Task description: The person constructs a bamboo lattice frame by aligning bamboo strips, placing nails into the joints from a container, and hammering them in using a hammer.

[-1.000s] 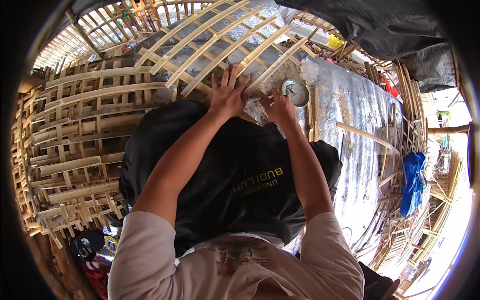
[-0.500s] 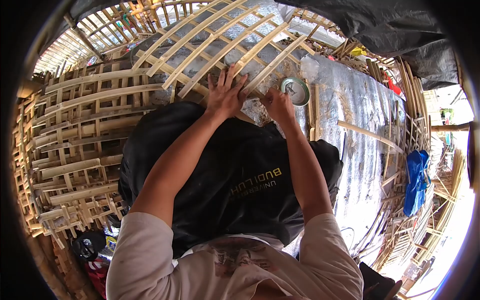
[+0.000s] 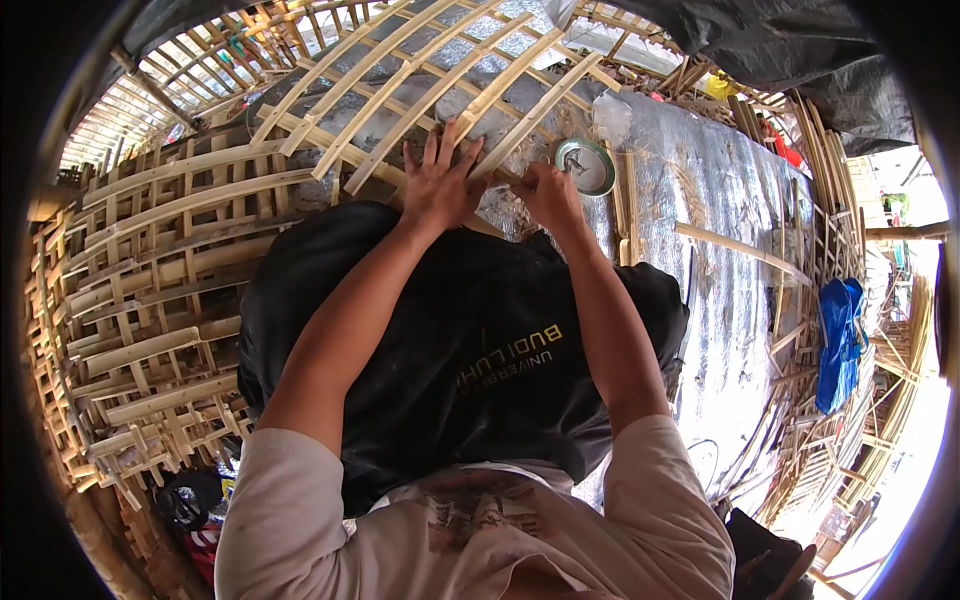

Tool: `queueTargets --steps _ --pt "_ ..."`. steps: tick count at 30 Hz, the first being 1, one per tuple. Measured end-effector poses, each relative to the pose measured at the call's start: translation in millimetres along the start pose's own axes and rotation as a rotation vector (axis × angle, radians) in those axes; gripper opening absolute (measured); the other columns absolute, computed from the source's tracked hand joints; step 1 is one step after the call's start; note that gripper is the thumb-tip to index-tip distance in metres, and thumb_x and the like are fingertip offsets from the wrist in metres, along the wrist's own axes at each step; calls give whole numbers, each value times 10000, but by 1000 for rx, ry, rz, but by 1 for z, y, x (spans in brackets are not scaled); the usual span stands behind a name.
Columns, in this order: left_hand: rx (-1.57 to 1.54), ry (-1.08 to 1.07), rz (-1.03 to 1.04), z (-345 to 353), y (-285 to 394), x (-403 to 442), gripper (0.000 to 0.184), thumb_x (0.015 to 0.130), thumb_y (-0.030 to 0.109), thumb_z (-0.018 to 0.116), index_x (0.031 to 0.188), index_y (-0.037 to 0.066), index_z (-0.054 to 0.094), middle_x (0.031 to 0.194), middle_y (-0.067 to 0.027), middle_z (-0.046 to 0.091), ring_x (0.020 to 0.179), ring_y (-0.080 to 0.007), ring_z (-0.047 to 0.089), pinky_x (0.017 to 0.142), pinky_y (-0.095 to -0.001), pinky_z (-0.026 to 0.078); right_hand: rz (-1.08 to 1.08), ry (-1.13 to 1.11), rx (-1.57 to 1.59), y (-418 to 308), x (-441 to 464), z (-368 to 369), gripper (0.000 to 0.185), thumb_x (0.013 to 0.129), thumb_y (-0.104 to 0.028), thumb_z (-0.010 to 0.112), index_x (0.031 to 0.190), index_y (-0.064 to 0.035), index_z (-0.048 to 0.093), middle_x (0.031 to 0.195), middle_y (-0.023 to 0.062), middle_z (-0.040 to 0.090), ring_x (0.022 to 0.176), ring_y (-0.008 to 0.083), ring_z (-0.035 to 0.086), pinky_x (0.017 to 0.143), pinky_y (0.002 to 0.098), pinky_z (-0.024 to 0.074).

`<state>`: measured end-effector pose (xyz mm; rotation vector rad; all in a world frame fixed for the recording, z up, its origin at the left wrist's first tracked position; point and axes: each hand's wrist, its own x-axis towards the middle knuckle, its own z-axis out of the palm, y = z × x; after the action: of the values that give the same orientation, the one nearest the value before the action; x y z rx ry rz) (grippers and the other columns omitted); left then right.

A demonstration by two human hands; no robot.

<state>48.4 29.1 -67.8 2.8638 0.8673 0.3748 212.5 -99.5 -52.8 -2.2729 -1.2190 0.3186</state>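
A lattice of crossed bamboo strips (image 3: 425, 75) lies in front of me, its near corner at my hands. My left hand (image 3: 440, 188) rests on the near edge of this lattice with its fingers spread. My right hand (image 3: 552, 197) is closed just to the right, at the near corner of the strips. What its fingers pinch is hidden. A round tin (image 3: 585, 167) with a green rim and small dark bits inside sits beside my right knuckles. Black cloth (image 3: 440, 300) with yellow lettering covers my lap below both hands.
Woven bamboo slats (image 3: 180, 260) stretch along the left. At right, a silvery sheet (image 3: 720, 330) carries a loose bamboo strip (image 3: 740, 250). A blue bag (image 3: 838, 345) hangs farther right, near bundled sticks. Dark sheeting (image 3: 800, 65) hangs at upper right.
The view has shifted slightly, so the lattice and tin appear a little up and left. My left hand stays spread on the strips, and my right hand stays closed beside the tin.
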Motion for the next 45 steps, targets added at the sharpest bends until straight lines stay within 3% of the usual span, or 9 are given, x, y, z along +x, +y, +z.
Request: queueTargets --steps 4,16,25,32,45 --pt "-17 -50 -13 -2 0 2 681 961 522 548 1560 246 381 1681 -144 87 1515 -380 204 1173 -689 138 -10 5 30 1 0 1 211 755 -180 828 822 -37 689 802 187 713 833 404 698 728 476 541" --pt "-17 -11 3 0 -1 1 679 950 507 566 1552 240 399 1675 -153 104 1505 -383 218 1170 -679 168 25 -21 50 2 1 -1 226 755 -191 839 829 -30 699 780 198 706 817 395 704 732 463 546" --pt "-7 7 -29 2 0 3 766 957 542 552 1589 199 288 1675 -140 118 1486 -371 266 1175 -637 214 35 -16 69 5 2 -1 229 748 -182 843 842 -27 703 806 187 718 826 384 710 734 453 549" --pt "-3 -21 -28 -4 0 0 713 978 571 501 1568 199 353 1670 -148 121 1506 -367 224 1178 -638 205 33 -55 48 5 4 0 228 759 -177 832 856 -18 701 815 170 733 803 341 729 716 415 550" --pt "-23 -20 -32 -1 0 1 709 969 553 528 1559 193 369 1671 -136 108 1510 -360 209 1178 -647 189 2 -30 55 8 4 2 238 765 -191 830 855 -15 698 805 170 729 800 350 725 722 427 551"
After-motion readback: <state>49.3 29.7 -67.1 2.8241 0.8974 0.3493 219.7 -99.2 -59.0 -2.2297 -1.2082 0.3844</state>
